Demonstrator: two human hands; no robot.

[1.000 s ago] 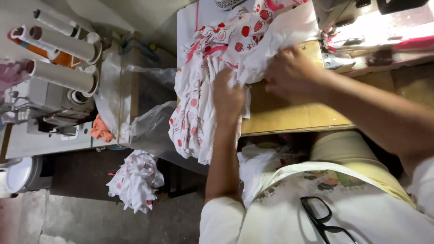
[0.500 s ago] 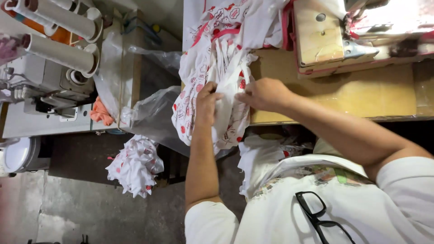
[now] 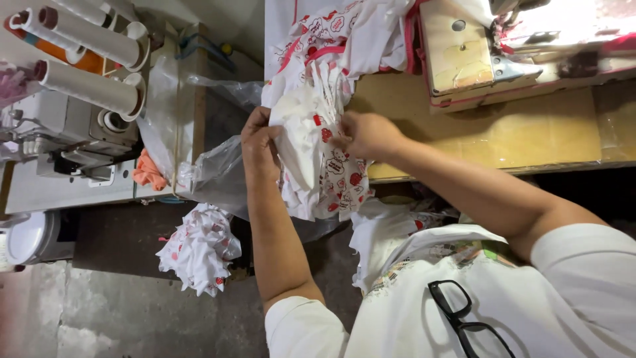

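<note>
A pile of white fabric pieces printed with red shapes (image 3: 324, 99) hangs over the left end of a wooden sewing table (image 3: 530, 136). My left hand (image 3: 260, 139) grips the left edge of one piece from the pile. My right hand (image 3: 364, 134) pinches the same fabric from the right, near its printed part. Both hands hold the cloth at the table's edge, with its lower part dangling below them.
A sewing machine (image 3: 503, 46) stands on the table at the upper right. Thread cones (image 3: 86, 59) sit on another machine at the left, beside a clear plastic bag (image 3: 218, 172). A bundle of printed cloth (image 3: 199, 248) lies on the floor. Black glasses (image 3: 464, 318) hang at my shirt.
Both hands have drawn the fabric toward me and down off the table edge. The view has shifted, so the sewing machine sits further right.
</note>
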